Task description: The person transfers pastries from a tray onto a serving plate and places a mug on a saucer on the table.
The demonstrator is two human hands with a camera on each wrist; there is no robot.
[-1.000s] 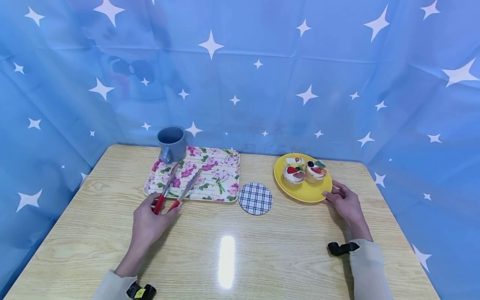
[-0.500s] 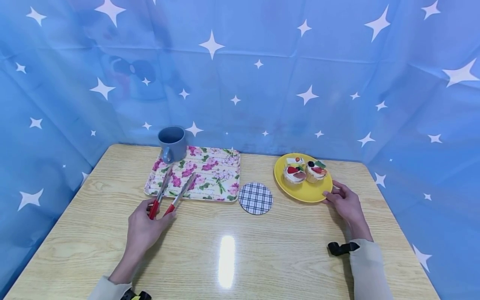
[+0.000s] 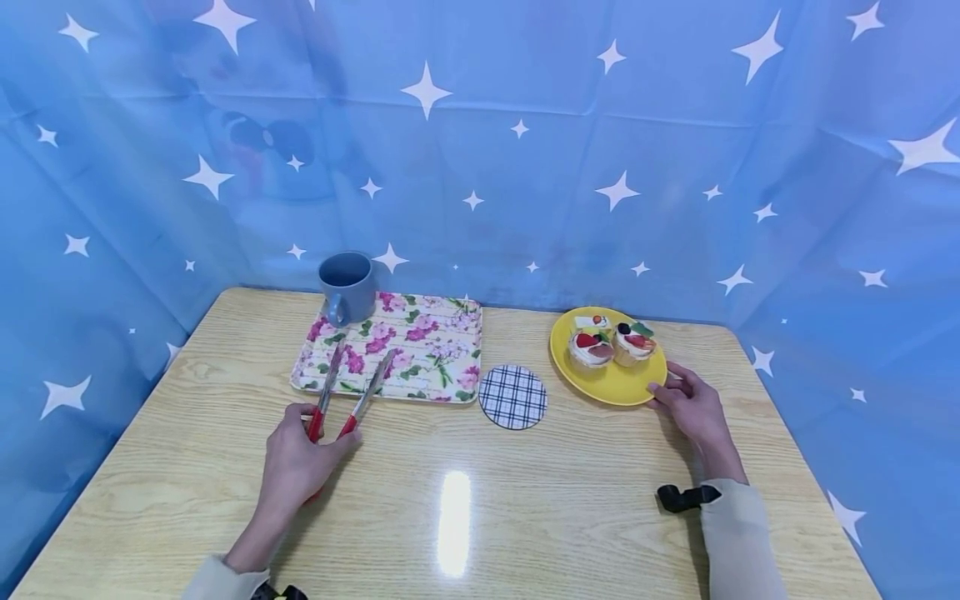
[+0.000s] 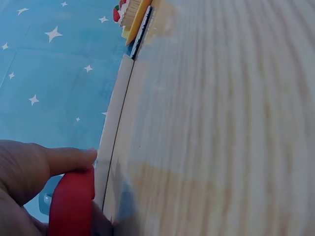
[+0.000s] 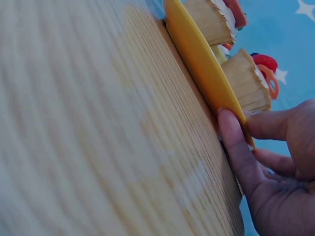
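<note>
My left hand (image 3: 300, 454) grips a pair of tongs (image 3: 328, 392) with red handles and metal arms, which stand spread apart. Their tips lie over the near left part of a flowered tray (image 3: 442, 333). In the left wrist view the thumb and a red handle (image 4: 74, 201) show, but the tips are hidden. At the right, my right hand (image 3: 693, 408) pinches the rim of a yellow plate (image 3: 600, 390) between thumb and fingers. Two cupcakes (image 3: 590, 350) topped with cream and fruit sit on the plate, with a small white-topped piece of cake (image 3: 592, 322) behind them.
A blue mug (image 3: 348, 287) stands on the tray's back left corner. Between tray and plate lies a round checked coaster (image 3: 513, 397). The wooden table (image 3: 562, 508) ends at a blue star-patterned curtain (image 3: 480, 150).
My left hand and the tongs have drawn back towards me a little, first leftward, then slightly right again. The right hand and the plate stay in place.
</note>
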